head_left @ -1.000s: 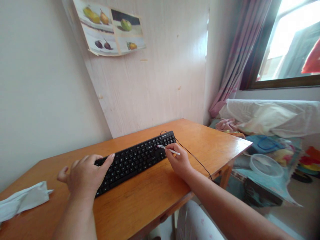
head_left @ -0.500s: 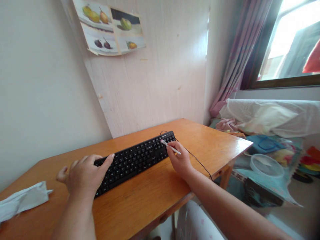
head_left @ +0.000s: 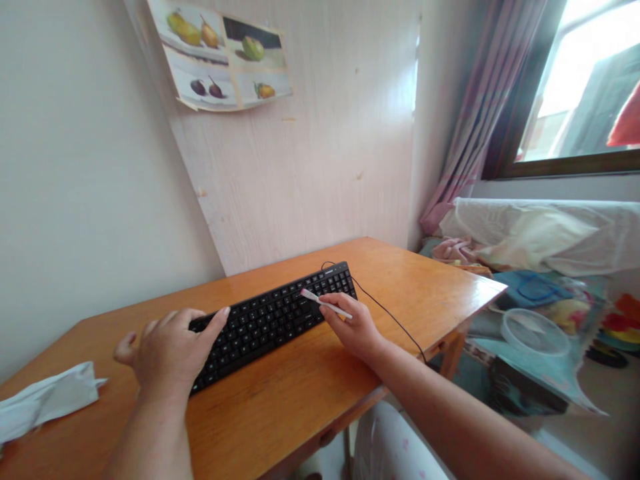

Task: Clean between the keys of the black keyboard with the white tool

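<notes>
A black keyboard [head_left: 270, 317] lies slantwise on the wooden desk [head_left: 300, 387]. My left hand [head_left: 167, 350] rests on the keyboard's left end with its fingers spread flat, thumb lying on the keys. My right hand [head_left: 353, 327] pinches a thin white stick-like tool [head_left: 325, 304]. The tool's tip touches the keys right of the keyboard's middle. The keyboard's black cable [head_left: 390, 317] runs from its far right corner past my right wrist and over the desk's edge.
A crumpled white cloth [head_left: 47, 400] lies on the desk at the far left. A fruit poster [head_left: 223, 57] hangs on the leaning wood panel behind. Right of the desk are a bed with bedding [head_left: 540, 233], a clear round container [head_left: 533, 330] and clutter on the floor.
My right hand has drawn the white tool leftward along the keys, from the keyboard's right end toward its middle. My left hand has stayed put.
</notes>
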Tool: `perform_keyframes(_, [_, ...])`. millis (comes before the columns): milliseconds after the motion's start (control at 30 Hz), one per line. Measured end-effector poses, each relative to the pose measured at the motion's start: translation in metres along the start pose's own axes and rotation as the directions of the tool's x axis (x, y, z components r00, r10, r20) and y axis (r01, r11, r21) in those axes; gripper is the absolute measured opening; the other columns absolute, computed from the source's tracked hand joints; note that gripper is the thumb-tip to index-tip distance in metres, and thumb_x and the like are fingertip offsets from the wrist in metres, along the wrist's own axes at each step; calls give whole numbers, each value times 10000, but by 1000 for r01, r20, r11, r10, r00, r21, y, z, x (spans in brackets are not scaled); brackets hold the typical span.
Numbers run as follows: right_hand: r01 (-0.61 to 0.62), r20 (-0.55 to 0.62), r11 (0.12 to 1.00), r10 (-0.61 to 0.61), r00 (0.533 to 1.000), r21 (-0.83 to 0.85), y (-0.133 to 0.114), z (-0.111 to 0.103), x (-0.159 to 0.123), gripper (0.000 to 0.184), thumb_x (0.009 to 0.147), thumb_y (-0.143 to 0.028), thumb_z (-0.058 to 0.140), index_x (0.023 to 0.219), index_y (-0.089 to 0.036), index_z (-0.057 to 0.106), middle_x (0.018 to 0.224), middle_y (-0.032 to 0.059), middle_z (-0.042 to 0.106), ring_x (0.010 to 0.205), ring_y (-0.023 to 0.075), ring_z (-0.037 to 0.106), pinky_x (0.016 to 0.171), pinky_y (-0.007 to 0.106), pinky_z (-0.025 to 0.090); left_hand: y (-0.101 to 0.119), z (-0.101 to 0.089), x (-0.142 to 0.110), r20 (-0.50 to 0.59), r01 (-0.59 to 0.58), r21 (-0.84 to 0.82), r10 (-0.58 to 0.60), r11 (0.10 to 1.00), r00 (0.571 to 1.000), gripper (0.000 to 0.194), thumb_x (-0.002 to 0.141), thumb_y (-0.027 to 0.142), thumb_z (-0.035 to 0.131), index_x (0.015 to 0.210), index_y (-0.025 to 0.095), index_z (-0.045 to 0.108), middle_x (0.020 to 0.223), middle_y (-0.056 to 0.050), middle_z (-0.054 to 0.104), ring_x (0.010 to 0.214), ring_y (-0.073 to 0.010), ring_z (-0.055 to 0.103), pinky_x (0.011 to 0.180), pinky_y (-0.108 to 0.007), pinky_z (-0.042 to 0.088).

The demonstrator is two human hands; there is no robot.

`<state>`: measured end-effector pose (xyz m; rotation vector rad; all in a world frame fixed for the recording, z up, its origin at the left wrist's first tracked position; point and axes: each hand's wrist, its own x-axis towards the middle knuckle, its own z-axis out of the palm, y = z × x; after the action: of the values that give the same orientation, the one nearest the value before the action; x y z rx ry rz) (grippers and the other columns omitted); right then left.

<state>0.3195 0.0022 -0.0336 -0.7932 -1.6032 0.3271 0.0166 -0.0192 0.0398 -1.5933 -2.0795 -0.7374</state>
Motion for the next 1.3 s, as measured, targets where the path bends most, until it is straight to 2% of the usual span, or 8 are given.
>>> perform_keyframes(167, [-78, -95, 996, 74, 993, -37, 4, -1, 2, 176, 936, -330, 590, 1017, -213, 694, 900, 53, 711, 793, 190, 637, 734, 308, 493, 1, 0, -1, -13, -5, 0, 5, 1000, 1000, 503, 861, 706, 455, 831, 278, 719, 979, -91, 749, 1028, -348, 612, 997, -568, 265])
perform_keyframes(400, [-152, -299, 986, 124, 946, -72, 15, -7, 6, 172, 937, -338, 563, 955, -203, 667, 804, 25, 653, 729, 174, 578, 680, 287, 447, 0, 1, 0, -7, -7, 27, 7, 1000, 1000, 512, 864, 711, 443, 834, 286, 726, 986, -83, 759, 1009, -332, 616, 992, -555, 279])
perform_keyframes(567, [-141, -259, 985, 112, 959, -98, 15, -8, 5, 162, 910, -310, 548, 905, -204, 670, 785, 15, 649, 720, 168, 580, 681, 278, 441, -2, 3, 2, -11, -1, 33, 2, 999, 1000, 508, 854, 715, 455, 828, 289, 730, 976, -78, 762, 1003, -335, 620, 993, -556, 281])
perform_keyframes(667, [-202, -241, 965, 158, 958, -170, 12, -10, 3, 126, 861, -270, 549, 815, -218, 653, 720, -6, 634, 672, 159, 571, 639, 267, 415, -1, 2, 2, -15, 0, 27, 0, 1000, 1000, 506, 854, 713, 455, 820, 289, 729, 968, -79, 760, 999, -333, 621, 994, -557, 282])
perform_keyframes(800, [-298, -197, 896, 243, 950, -329, 7, -14, 2, 109, 819, -255, 545, 734, -232, 609, 669, -21, 623, 642, 156, 565, 602, 267, 355, -1, 1, 1, -10, 1, 22, -1, 1000, 1000, 489, 851, 708, 466, 818, 296, 727, 984, -75, 763, 1001, -328, 617, 1001, -550, 272])
perform_keyframes(933, [-324, -158, 828, 283, 946, -458, 4, -16, 2, 112, 806, -261, 536, 704, -237, 575, 659, -12, 612, 647, 166, 548, 592, 275, 311, -1, 3, 1, -14, -2, 27, 2, 1000, 1000, 500, 849, 715, 456, 821, 292, 720, 978, -81, 758, 1012, -329, 613, 999, -542, 270])
perform_keyframes(1167, [-227, -165, 920, 183, 969, -318, 1, -15, 0, 118, 824, -240, 513, 738, -230, 593, 691, -14, 615, 664, 154, 561, 618, 262, 355, -3, 4, 1, -15, -3, 31, 3, 1000, 1000, 503, 855, 716, 446, 821, 297, 723, 973, -73, 757, 1018, -334, 614, 984, -544, 277])
perform_keyframes(1300, [-236, -113, 899, 208, 972, -369, 2, -14, 0, 108, 822, -250, 525, 742, -231, 595, 690, -14, 617, 656, 157, 556, 608, 266, 339, -2, 4, 1, -17, -1, 29, 1, 1000, 1000, 493, 854, 713, 455, 819, 301, 724, 987, -68, 758, 1019, -337, 617, 983, -548, 280])
